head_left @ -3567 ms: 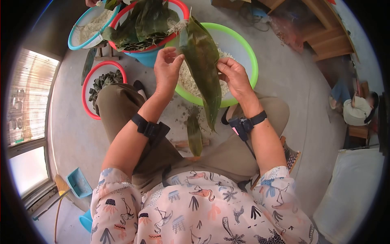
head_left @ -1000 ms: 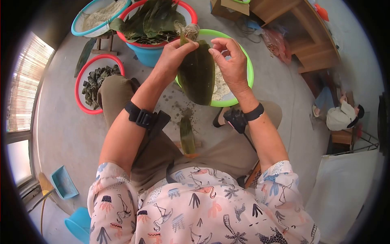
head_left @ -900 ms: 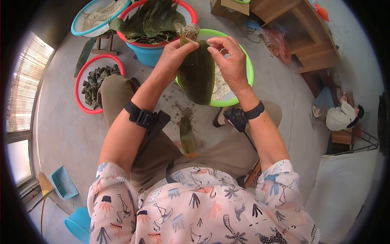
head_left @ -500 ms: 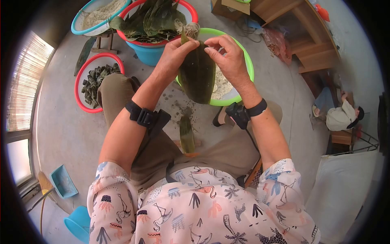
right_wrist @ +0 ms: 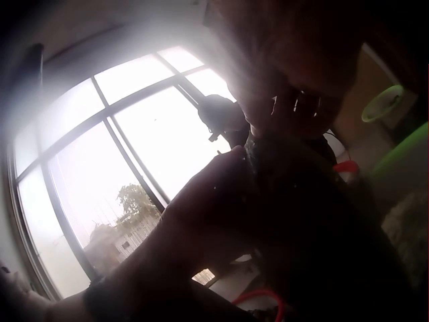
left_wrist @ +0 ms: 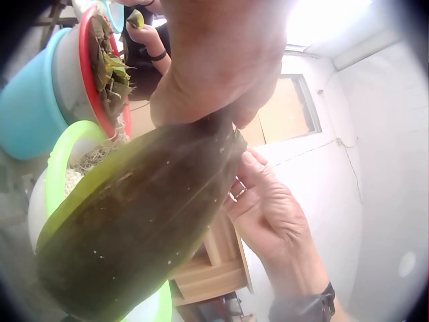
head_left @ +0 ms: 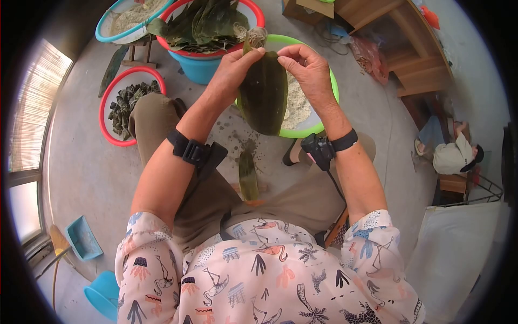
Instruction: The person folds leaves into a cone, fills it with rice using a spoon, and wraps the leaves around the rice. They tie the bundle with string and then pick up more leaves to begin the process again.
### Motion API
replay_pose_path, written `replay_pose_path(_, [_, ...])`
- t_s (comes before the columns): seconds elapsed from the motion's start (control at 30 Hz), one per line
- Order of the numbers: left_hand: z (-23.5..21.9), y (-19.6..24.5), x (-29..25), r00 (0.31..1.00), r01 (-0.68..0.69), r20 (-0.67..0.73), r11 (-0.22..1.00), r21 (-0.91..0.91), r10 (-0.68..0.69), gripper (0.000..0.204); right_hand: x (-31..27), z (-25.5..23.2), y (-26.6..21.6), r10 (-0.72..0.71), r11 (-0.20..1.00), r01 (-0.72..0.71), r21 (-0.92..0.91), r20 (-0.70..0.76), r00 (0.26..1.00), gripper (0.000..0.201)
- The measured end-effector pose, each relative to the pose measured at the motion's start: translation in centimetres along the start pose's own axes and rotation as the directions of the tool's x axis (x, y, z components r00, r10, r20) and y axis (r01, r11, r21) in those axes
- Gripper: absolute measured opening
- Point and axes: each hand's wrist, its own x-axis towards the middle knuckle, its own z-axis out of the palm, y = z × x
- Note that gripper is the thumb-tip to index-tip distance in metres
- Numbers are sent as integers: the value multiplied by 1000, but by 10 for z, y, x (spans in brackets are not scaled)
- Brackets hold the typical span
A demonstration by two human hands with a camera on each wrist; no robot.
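Note:
Broad dark green leaves (head_left: 263,100), overlapping into one wide sheet, hang in front of me, stem ends up and rounded lower end down. My left hand (head_left: 231,70) pinches their upper left corner between thumb and fingers. At the upper right edge, my right hand (head_left: 310,73) pinches with thumb and forefinger, the other fingers curled. In the left wrist view the leaf sheet (left_wrist: 141,215) spans broadly, with my right hand (left_wrist: 268,208) at its far edge. Behind it stands a green-rimmed basin (head_left: 333,89) of white rice (head_left: 297,105).
A red-rimmed basin (head_left: 261,19) of leaves with a twine bundle (head_left: 256,38) stands ahead. Wrapped dumplings (head_left: 129,105) fill another red-rimmed basin (head_left: 102,116) at left. A single leaf (head_left: 248,175) lies between my legs. Another person's hand (left_wrist: 155,47) holds a green leaf cone (left_wrist: 136,19).
Over the last few seconds the hanging leaf with a long pointed tail has become a shorter, wider sheet. My left hand has shifted right along the top; my right hand has risen slightly.

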Motion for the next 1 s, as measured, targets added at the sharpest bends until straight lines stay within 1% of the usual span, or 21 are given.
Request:
replay_pose_path(0.07, [-1,-3,1,1000,1,8,1000,-1,-1,24,0,-1,1,-2,1000,2,-6,7,1000,12])
replay_pose_path(0.13, [-3,-5,3,1000,-14,-13,1000,0,14,23,0,-1,5,7,995,-8,-96,-4,1000,10])
replay_pose_path(0.23, [-4,-6,3,999,-10,-34,1000,7,11,23,-2,2,6,4,991,-8,-131,-30,1000,10])
replay_pose_path(0.37, [-3,-7,2,1000,-8,-27,1000,3,8,22,-5,5,9,9,993,-15,-116,-48,999,9])
replay_pose_path(0.43, [-3,-9,3,998,-11,-56,1000,5,11,22,-8,7,2,-136,955,113,-274,-67,988,9])
replay_pose_path(0.47, [-3,-9,3,998,-11,-56,1000,5,11,22,-8,8,2,-135,955,112,-274,-67,989,9])
replay_pose_path(0.53, [-4,-10,4,997,-8,-74,1000,2,8,22,-8,10,1,-358,847,314,-429,-25,933,9])
replay_pose_path(0.57, [-4,-11,4,997,-7,-75,1000,2,7,22,-8,11,2,-357,848,313,-428,-24,934,9])
replay_pose_path(0.63, [-4,-10,4,994,-4,-113,999,-32,1,21,-9,13,3,-448,783,393,-481,0,894,9])
replay_pose_path(0.67, [-5,-10,4,993,-4,-115,999,-32,1,21,-10,14,2,-448,784,393,-480,0,894,9])
replay_pose_path(0.73, [-4,-7,3,992,1,-129,999,-43,-6,20,-12,16,0,-379,861,333,-385,-48,924,8])
replay_pose_path(0.77, [-5,-8,4,992,1,-129,999,-43,-7,20,-12,16,0,-378,861,332,-385,-49,924,8])
replay_pose_path(0.83, [-7,-10,6,992,11,-125,997,-74,-20,19,-12,14,2,-200,959,168,-229,-124,972,6])
replay_pose_path(0.87, [-8,-11,6,992,11,-126,997,-75,-20,19,-13,14,2,-200,959,168,-229,-123,972,6])
replay_pose_path(0.93, [-7,-7,4,991,38,-124,998,-42,-43,22,-16,13,3,-136,984,124,-129,-94,986,7])
replay_pose_path(0.97, [-7,-6,3,991,37,-124,998,-41,-42,22,-17,12,8,-137,984,124,-128,-94,986,7])
replay_pose_path(1.0, [-6,-4,3,995,49,-84,998,-29,-52,25,-16,12,14,-110,993,104,-61,-109,988,8])
